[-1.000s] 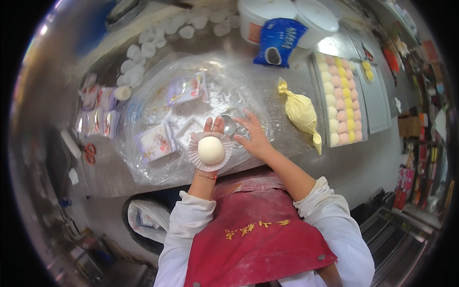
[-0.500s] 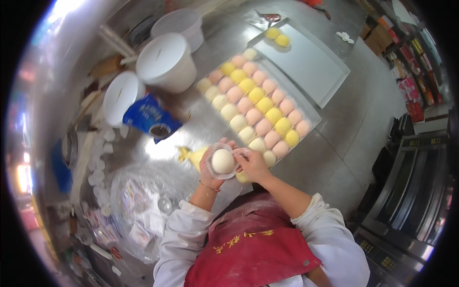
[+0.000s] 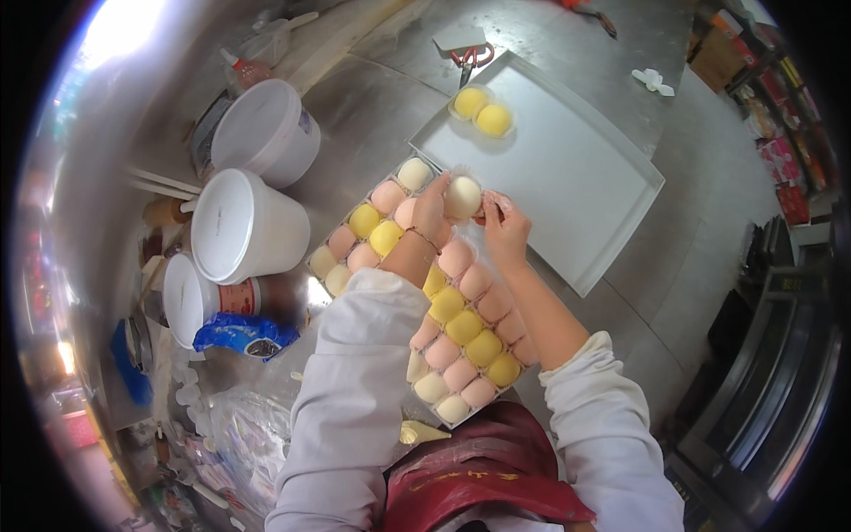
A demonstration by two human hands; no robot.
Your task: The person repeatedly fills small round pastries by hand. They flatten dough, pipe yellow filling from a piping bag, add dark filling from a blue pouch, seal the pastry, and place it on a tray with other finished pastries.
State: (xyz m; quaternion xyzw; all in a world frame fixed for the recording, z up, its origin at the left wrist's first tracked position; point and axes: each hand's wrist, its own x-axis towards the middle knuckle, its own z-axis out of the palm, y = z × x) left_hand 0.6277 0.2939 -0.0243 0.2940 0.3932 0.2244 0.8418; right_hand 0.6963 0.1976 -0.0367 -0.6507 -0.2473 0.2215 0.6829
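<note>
A smooth white dough ball [image 3: 463, 198] in a thin clear cup is held up over the far edge of the filled tray. My left hand [image 3: 431, 213] wraps around its left side. On the other side the fingers of my right hand [image 3: 507, 230] are pinched together at the cup's rim. Below my hands, rows of pink, yellow and cream balls fill a tray [image 3: 461, 328], each in its own cup; my left forearm hides part of them. Two yellow balls [image 3: 483, 112] in clear cups sit in the far left corner of a grey metal baking tray [image 3: 576, 177].
White lidded buckets [image 3: 251, 226] stand at the left, near a crumpled blue bag [image 3: 244, 333]. Red-handled scissors [image 3: 470, 58] lie beyond the baking tray. A yellow piping bag [image 3: 421, 433] is by my apron. Ovens [image 3: 753, 372] stand at the right.
Both hands have moved away from my body with the white ball, over the filled tray to its far edge by the baking tray. The view has shifted with my head.
</note>
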